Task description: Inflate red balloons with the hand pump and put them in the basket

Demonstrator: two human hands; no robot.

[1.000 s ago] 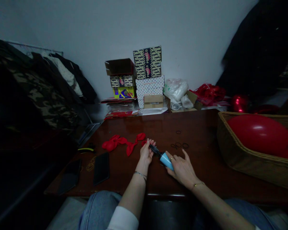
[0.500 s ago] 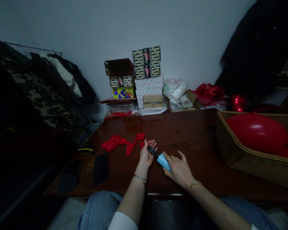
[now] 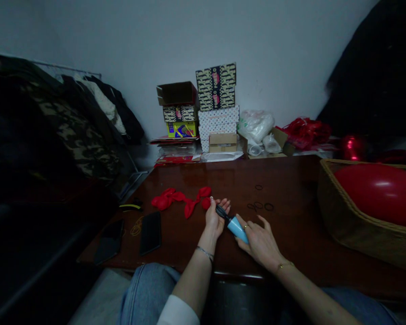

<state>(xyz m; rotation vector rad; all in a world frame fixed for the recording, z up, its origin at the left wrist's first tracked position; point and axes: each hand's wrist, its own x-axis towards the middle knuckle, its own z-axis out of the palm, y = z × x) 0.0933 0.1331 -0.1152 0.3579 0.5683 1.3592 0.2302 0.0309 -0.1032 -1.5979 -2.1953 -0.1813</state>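
My left hand (image 3: 215, 217) is closed around the black handle end of a small hand pump (image 3: 230, 220). My right hand (image 3: 260, 241) grips the pump's light blue barrel from the right, with the forefinger stretched out. Both hands rest low over the dark wooden table (image 3: 291, 234), near its front edge. Just beyond my left hand lie several flat red balloons (image 3: 181, 201), uninflated. A few black rubber rings (image 3: 260, 206) lie on the table past my right hand.
A wicker basket (image 3: 358, 228) at the right holds a big inflated red balloon (image 3: 380, 193). Two dark phones (image 3: 150, 226) and yellow rubber bands (image 3: 136, 227) lie at the left. Stacked boxes (image 3: 216, 106), bags and red wrapping stand at the back wall. Clothes hang at the left.
The view has shifted a little, so everything sits further right in the picture. My hands keep the same hold on the pump, with the handle pushed slightly closer to the barrel.
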